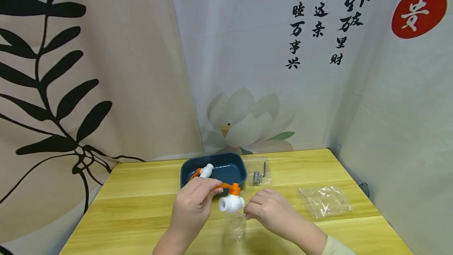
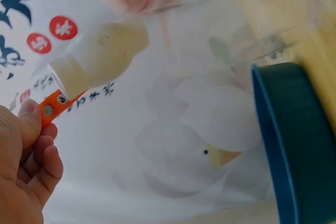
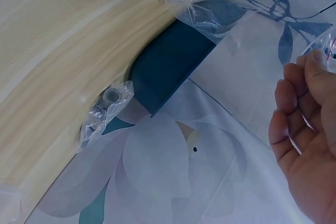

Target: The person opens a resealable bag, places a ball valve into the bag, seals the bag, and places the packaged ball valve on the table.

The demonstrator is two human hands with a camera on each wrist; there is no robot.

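With my left hand (image 1: 194, 202) I pinch the tip of the flat orange plastic lever (image 2: 56, 105) on a white plastic ball valve (image 1: 231, 204), so the valve is up above the table, its body out to the side of my fingers. My right hand (image 1: 267, 210) pinches the edge of a thin clear plastic bag (image 1: 238, 225); whether the film touches the valve, I can't tell. The valve should be light and stiff, smooth but hardly fragile. The lever could swivel under its weight, so the round body looks the surer hold; the bag would be limp and slippery. Behind my hands, a dark blue tray (image 1: 229, 173) holds a second white-and-orange valve (image 1: 207, 171), beside a bagged grey metal part (image 1: 256, 178). The yellow wood-grain table (image 1: 138, 211) meets a pale printed cloth backdrop (image 1: 240, 50).
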